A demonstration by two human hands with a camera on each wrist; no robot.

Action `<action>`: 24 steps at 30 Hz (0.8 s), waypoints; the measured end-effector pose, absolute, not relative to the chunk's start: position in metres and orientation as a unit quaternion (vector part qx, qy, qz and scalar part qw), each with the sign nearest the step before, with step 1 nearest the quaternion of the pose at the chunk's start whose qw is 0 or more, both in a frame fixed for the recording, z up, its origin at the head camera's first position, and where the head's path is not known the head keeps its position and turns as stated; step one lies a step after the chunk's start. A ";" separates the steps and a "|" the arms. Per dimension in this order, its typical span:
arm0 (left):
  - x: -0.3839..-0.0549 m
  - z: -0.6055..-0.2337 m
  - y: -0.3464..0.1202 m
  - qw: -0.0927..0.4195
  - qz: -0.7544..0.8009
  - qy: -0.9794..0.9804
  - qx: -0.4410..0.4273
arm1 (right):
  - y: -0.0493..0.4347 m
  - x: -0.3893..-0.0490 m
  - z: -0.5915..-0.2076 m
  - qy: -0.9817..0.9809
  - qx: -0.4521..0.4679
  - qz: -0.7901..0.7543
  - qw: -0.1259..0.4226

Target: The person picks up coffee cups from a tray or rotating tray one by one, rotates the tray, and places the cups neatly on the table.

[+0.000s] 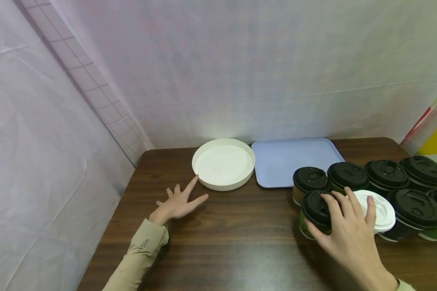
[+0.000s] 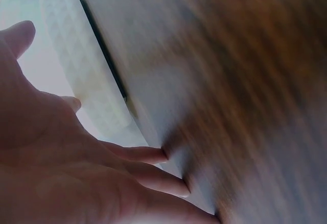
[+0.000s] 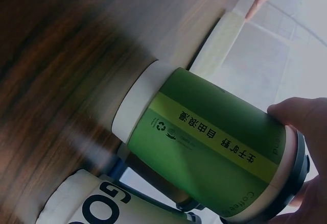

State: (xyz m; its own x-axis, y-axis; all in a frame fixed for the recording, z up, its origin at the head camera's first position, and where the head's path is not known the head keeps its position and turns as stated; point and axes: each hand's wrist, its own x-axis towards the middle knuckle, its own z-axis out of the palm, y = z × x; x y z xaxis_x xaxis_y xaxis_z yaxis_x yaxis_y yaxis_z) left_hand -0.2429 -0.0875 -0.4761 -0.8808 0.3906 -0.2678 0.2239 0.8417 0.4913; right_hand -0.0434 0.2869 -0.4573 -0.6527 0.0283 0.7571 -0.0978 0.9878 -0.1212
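My right hand point(image 1: 349, 230) grips a green paper coffee cup point(image 3: 209, 142) near its top. In the right wrist view the thumb lies along the cup's side just below the black lid point(image 1: 317, 208), with other fingers behind the lid. A cup with a white lid point(image 1: 376, 210) stands right beside these fingers, partly hidden by them. My left hand point(image 1: 176, 204) is spread low over the table, its index fingertip right at the rim of a round white dish point(image 1: 223, 188). In the left wrist view the lower fingertips come down at the wood, alongside the dish's wall point(image 2: 84, 60).
Several more cups with black lids point(image 1: 386, 173) stand close together at the right. Behind them a pale blue tray point(image 1: 284, 161) lies beside the white dish. The brown wooden table point(image 1: 218, 242) meets a hanging white cloth point(image 1: 240, 81) at the back.
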 end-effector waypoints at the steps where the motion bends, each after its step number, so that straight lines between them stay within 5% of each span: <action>1: -0.243 -0.476 -0.088 0.181 0.230 0.942 0.163 | 0.287 -0.043 -0.457 -0.905 0.019 0.076 0.418; 24: -0.240 -0.479 -0.089 0.171 0.230 0.943 0.168 | 0.288 -0.045 -0.463 -0.905 0.005 0.079 0.417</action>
State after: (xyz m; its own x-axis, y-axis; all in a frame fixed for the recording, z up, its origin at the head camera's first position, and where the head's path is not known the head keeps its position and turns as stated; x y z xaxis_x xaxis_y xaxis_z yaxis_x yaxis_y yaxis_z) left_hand -0.2404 -0.0887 -0.4785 -0.8853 0.3953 -0.2447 0.2379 0.8375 0.4920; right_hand -0.0451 0.2876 -0.4635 -0.6520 0.0558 0.7562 -0.0757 0.9875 -0.1381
